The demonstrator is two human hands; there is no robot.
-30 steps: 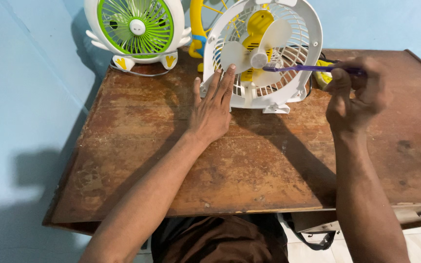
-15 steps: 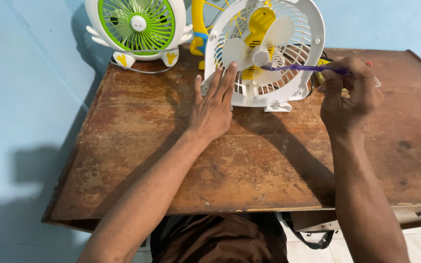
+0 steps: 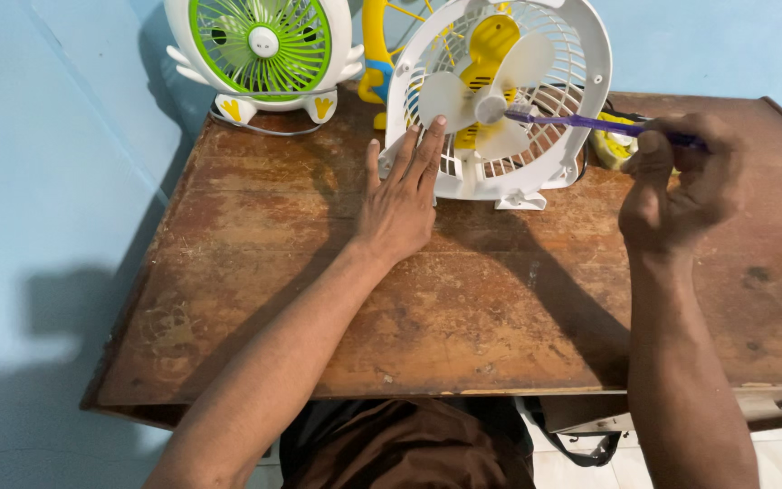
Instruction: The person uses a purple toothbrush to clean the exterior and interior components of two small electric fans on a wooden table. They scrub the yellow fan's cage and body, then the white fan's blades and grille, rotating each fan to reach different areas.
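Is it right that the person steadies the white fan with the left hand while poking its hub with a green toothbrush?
Not quite: the toothbrush is purple, not green, as the head view shows. The left hand does steady the white fan, and the right hand holds the brush at the hub.

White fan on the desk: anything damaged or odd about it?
Yes. The white fan has no front grille, so its blades are bare. The right hand holds a purple toothbrush against the hub; the left hand steadies its rim. No cracks visible.

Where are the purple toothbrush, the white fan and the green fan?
purple toothbrush (image 3: 581, 121), head view, mid-handle.
white fan (image 3: 590, 68), head view, right side of round frame.
green fan (image 3: 264, 42), head view, centre hub.
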